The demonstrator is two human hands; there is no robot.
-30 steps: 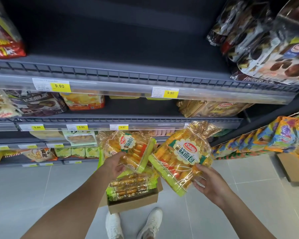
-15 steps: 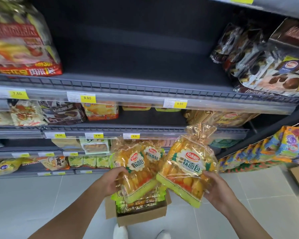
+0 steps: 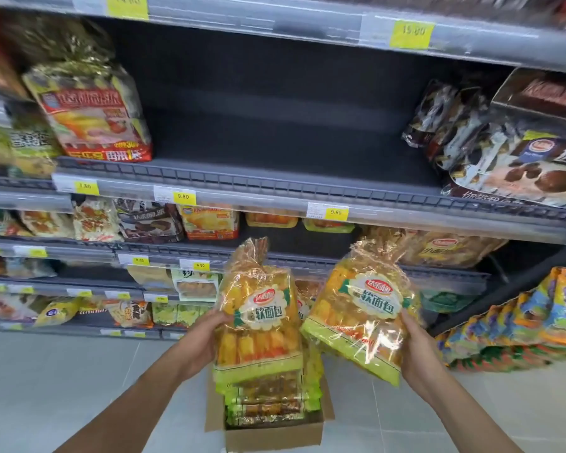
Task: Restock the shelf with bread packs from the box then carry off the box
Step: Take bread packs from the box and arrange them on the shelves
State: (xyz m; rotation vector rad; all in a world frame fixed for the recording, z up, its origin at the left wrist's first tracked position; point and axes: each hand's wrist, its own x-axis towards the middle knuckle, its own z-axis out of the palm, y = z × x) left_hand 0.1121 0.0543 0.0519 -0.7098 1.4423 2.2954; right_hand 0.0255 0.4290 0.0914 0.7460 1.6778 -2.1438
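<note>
From the head camera, the person holds one bread pack in each hand. The left hand (image 3: 200, 341) is closed around the left side of the left bread pack (image 3: 258, 315), which stands upright. The right hand (image 3: 415, 344) is closed around the right edge of the right bread pack (image 3: 363, 315), which leans to the right. The two packs are just beside each other, with a thin gap between them.

The box (image 3: 275, 433) sits on the floor right under the left pack. More packs are stacked inside it, up above its rim.

Above the hands, the grey shelf (image 3: 275, 181) has a low rail along its front edge and a wide bare stretch in the middle. A red bag (image 3: 92, 116) stands at the left end of that stretch and brown bags (image 3: 504, 148) lean at the right end.
</note>
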